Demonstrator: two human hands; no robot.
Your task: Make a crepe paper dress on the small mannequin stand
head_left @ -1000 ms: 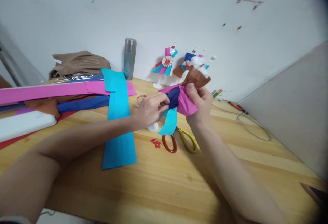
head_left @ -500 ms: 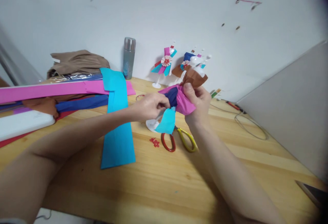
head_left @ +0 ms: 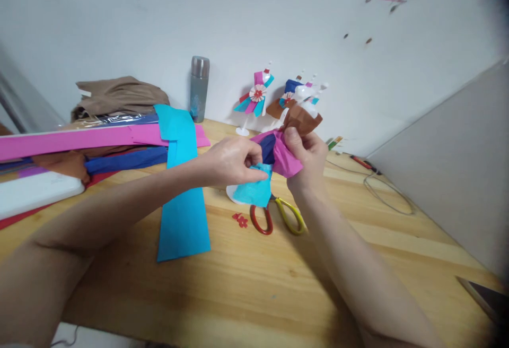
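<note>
My right hand point(head_left: 308, 159) is closed around a figure dressed in coloured paper, its thumb pressed at the gathered middle. Brown paper point(head_left: 304, 119) spreads above the thumb, and pink paper point(head_left: 287, 161) and dark blue paper point(head_left: 268, 147) hang below and to the left. At the lower left of the bunch, my left hand point(head_left: 238, 161) pinches a light blue paper piece point(head_left: 254, 191) between thumb and fingers. Behind that piece a white round base point(head_left: 232, 194) partly shows on the table.
Scissors point(head_left: 292, 215) and red paper flowers point(head_left: 240, 220) lie below the hands. A blue strip point(head_left: 185, 226) crosses pink strips point(head_left: 107, 142) at left. Behind stand a bottle point(head_left: 199, 89) and decorated figures point(head_left: 257, 93). A cable point(head_left: 382, 199) lies at right.
My left thumb has extended to the right across the light blue piece, which now lies flatter and wider under it. My right hand keeps its hold, almost unmoved.
</note>
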